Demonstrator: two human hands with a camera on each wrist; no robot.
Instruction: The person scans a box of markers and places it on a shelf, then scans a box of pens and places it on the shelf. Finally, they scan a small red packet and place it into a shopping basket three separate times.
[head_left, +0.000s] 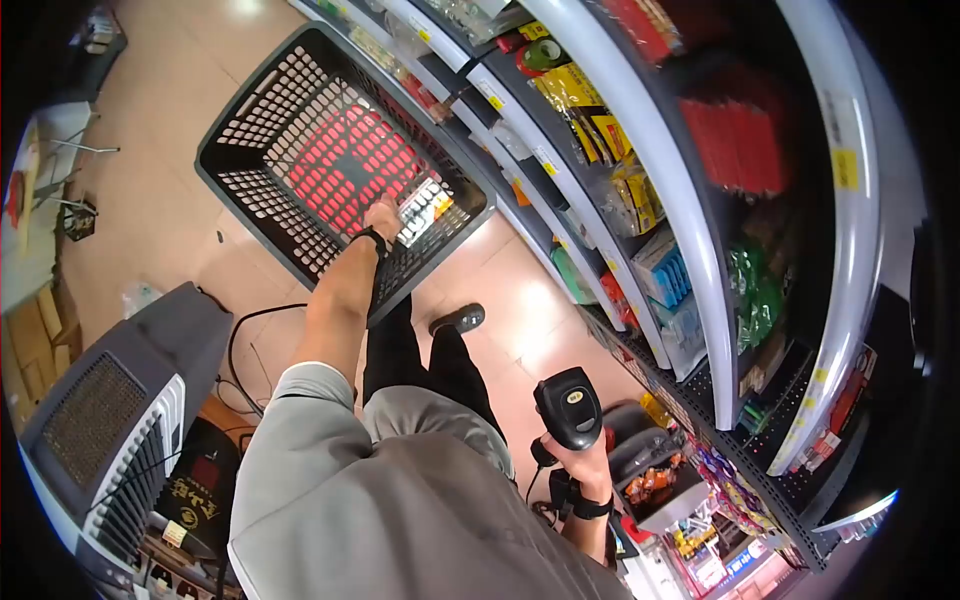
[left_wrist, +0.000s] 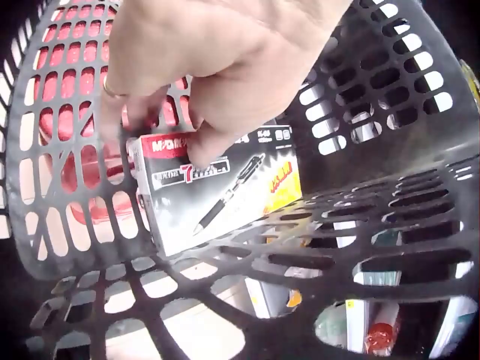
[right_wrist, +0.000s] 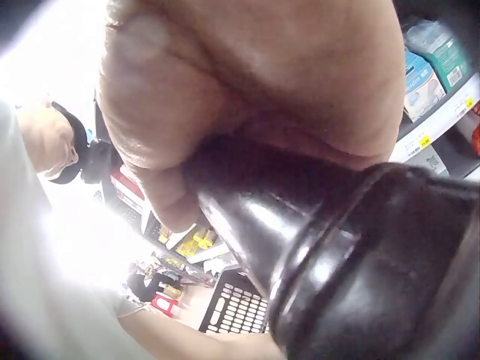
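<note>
Inside the dark plastic shopping basket (head_left: 250,90), my left hand (head_left: 383,218) reaches down beside a box of pens (left_wrist: 225,180). The box is black, white and red, with a retractable pen pictured on its front, and it leans against the basket's slotted side. In the left wrist view the thumb overlaps the upper front of the box, while the blurred fingers hang past its top left corner. My right hand (head_left: 583,462) grips a black barcode scanner (head_left: 570,408) by its handle, head up. The scanner's dark body fills the lower right of the right wrist view.
Stocked shelves (head_left: 700,290) with packaged goods curve along the right. A grey air cooler (head_left: 110,400) stands at the left, near a cable on the tiled floor (head_left: 170,180). Red shows through the basket's slotted bottom. Snack packs (head_left: 730,490) hang at lower right.
</note>
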